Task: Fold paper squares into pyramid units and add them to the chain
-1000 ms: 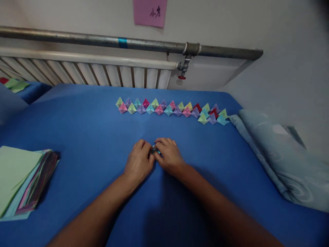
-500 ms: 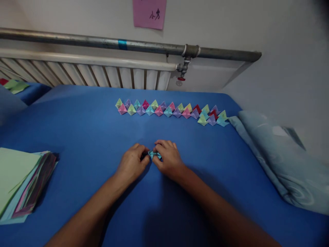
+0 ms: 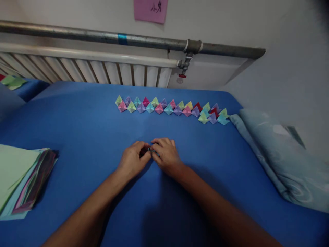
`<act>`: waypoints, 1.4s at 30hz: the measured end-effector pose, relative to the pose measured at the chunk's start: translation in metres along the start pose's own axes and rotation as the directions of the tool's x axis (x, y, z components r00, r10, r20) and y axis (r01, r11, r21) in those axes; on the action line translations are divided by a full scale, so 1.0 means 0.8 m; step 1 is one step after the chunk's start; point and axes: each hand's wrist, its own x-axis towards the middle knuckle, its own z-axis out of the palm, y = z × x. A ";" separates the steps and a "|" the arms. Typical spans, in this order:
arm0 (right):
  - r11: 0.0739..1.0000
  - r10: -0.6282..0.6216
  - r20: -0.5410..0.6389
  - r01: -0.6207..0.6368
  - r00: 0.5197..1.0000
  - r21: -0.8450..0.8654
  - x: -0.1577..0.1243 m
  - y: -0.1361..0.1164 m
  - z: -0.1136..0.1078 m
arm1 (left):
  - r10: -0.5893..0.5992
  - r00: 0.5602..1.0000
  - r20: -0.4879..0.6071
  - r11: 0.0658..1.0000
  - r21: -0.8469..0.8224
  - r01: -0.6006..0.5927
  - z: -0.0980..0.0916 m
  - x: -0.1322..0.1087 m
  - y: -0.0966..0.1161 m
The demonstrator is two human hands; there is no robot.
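Near the middle of the blue table, a small light-blue folded paper boat lies between my two hands, mostly covered by fingers. My left hand pinches its left tip between thumb and index finger. On the other side, my right hand grips the paper with its thumb below and fingers curled over the top. Beyond them stand rows of small folded paper boats in pink, green, purple, blue, red and yellow, set edge to edge.
A stack of coloured paper sheets lies at the left. Folded pale-blue cloth takes up the right side. Behind the blue table are a white radiator and a metal pipe with a red-handled valve.
My fingers have closed further over the light-blue paper boat, so less of it shows. Both hands have shifted slightly away from me. The camera view has tilted a little.
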 end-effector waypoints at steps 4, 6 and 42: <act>0.995 0.033 -0.021 -0.031 0.999 0.093 -0.005 0.003 -0.001 | -0.022 1.000 0.000 0.999 -0.050 0.022 0.000 0.002 -0.003; 0.989 0.074 -0.053 -0.067 0.996 0.132 -0.008 0.005 -0.002 | -0.036 0.999 0.006 0.997 -0.075 0.036 -0.001 0.002 -0.005; 0.907 -0.174 -0.103 0.200 0.979 0.370 -0.022 0.033 -0.046 | 0.043 0.997 -0.058 0.992 -0.114 -0.049 0.002 -0.004 0.005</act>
